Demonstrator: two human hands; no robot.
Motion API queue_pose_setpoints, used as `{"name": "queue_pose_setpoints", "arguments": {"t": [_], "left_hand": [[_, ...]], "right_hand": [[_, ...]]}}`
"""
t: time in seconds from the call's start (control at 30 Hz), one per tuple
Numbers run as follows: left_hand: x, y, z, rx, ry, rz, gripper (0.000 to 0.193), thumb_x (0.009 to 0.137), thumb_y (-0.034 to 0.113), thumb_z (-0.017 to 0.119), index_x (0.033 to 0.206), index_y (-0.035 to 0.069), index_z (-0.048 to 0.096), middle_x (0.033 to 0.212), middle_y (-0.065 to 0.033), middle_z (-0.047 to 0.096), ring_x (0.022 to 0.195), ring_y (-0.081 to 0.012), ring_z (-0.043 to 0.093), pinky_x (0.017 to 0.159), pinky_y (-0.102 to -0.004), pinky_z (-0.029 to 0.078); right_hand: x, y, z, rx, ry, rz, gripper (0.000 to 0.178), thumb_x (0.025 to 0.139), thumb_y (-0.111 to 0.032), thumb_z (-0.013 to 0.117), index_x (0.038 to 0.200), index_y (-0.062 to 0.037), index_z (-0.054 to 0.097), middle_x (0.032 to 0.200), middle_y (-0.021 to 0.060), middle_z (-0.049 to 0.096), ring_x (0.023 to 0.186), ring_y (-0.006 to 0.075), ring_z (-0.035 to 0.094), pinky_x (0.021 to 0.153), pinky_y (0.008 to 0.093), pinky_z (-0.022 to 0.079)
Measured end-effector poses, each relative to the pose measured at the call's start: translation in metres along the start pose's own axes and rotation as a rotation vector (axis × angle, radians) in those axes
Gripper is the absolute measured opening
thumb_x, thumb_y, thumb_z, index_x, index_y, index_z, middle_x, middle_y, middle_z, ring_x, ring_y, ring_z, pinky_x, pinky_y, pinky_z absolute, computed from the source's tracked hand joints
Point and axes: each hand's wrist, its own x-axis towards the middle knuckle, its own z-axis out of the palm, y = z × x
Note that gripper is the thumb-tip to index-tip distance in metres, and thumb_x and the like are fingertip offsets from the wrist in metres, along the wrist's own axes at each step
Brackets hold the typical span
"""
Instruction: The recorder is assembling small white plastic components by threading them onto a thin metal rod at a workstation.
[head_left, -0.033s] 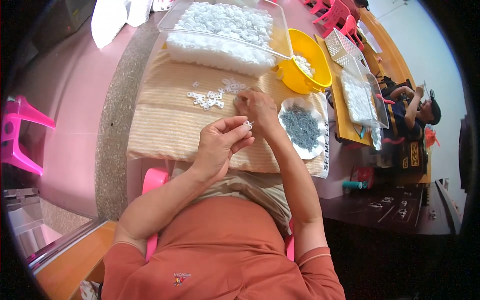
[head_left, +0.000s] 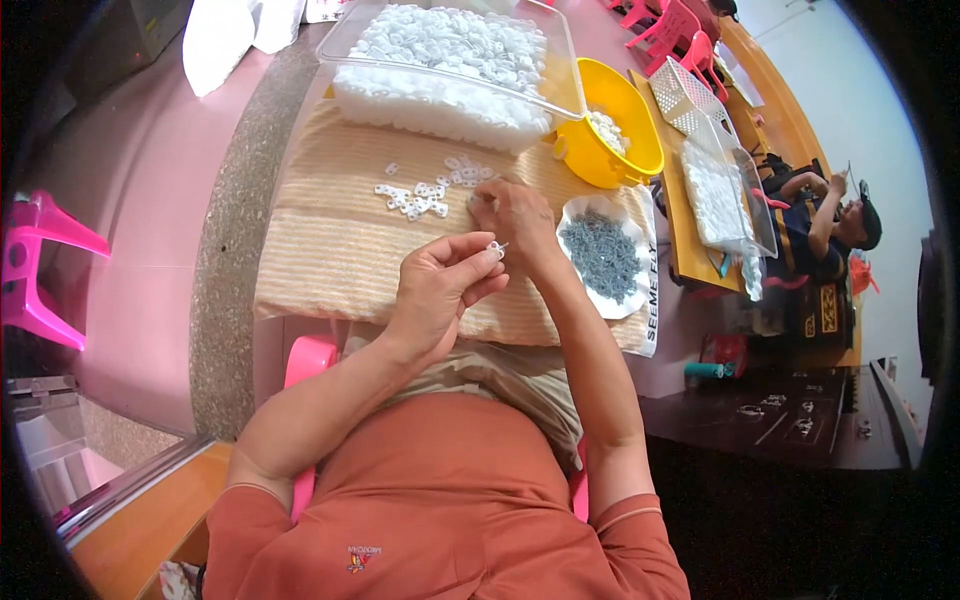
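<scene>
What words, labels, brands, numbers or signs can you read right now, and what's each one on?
I'm not copying wording, only placing it:
Dark capitals: right edge of the striped cloth, legible.
Small lettering with an emblem: orange shirt.
Dark print: white package at the top edge, cut off.
Gold marks: dark panel at right, too unclear to call writing.
No other text is clear enough to read.

The pieces point(head_left: 420, 208) are white, the cloth point(head_left: 340, 270) beige-striped.
</scene>
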Motion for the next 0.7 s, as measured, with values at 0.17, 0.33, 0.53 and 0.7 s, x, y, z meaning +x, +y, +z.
{"name": "queue_pose_setpoints", "arguments": {"t": [0.17,0.33,0.53,0.7], "left_hand": [[0.001,-0.003,-0.004,-0.003,-0.005,0.011,0.017,0.087,0.0,0.062,0.105,0.001,0.062,0.092,-0.0066,0.065,0.081,-0.013,0.064,0.075,-0.0275,0.058],[0.001,-0.003,-0.005,-0.01,0.012,0.02,0.017,0.087,0.0,0.062,0.105,0.0,0.062,0.091,-0.0066,0.065,0.079,-0.0134,0.064,0.074,-0.028,0.058],[0.002,-0.003,-0.004,0.011,0.027,0.033,0.018,0.088,0.0,0.061,0.106,-0.001,0.061,0.09,-0.007,0.065,0.079,-0.0137,0.064,0.073,-0.0279,0.058],[0.003,-0.003,-0.005,0.007,0.056,0.044,0.017,0.088,0.001,0.061,0.105,0.0,0.061,0.09,-0.007,0.065,0.079,-0.0134,0.064,0.073,-0.0276,0.058]], "right_hand": [[-0.006,0.001,-0.002,0.009,-0.04,-0.051,0.018,0.082,-0.02,0.063,0.094,-0.0072,0.066,0.086,0.0134,0.065,0.079,0.0356,0.063,0.07,0.044,0.048],[-0.014,0.009,-0.002,0.023,-0.028,-0.117,0.017,0.079,-0.016,0.064,0.093,-0.0066,0.066,0.087,0.0127,0.064,0.08,0.0349,0.062,0.069,0.0421,0.047],[-0.021,0.011,-0.017,0.004,-0.017,-0.164,0.015,0.078,-0.014,0.062,0.09,-0.0052,0.067,0.092,0.0135,0.062,0.086,0.0334,0.062,0.073,0.0419,0.049],[-0.017,-0.002,-0.029,-0.218,-0.161,-0.203,0.014,0.075,-0.013,0.061,0.084,-0.006,0.069,0.091,0.0141,0.061,0.09,0.0321,0.061,0.078,0.0415,0.049]]}}
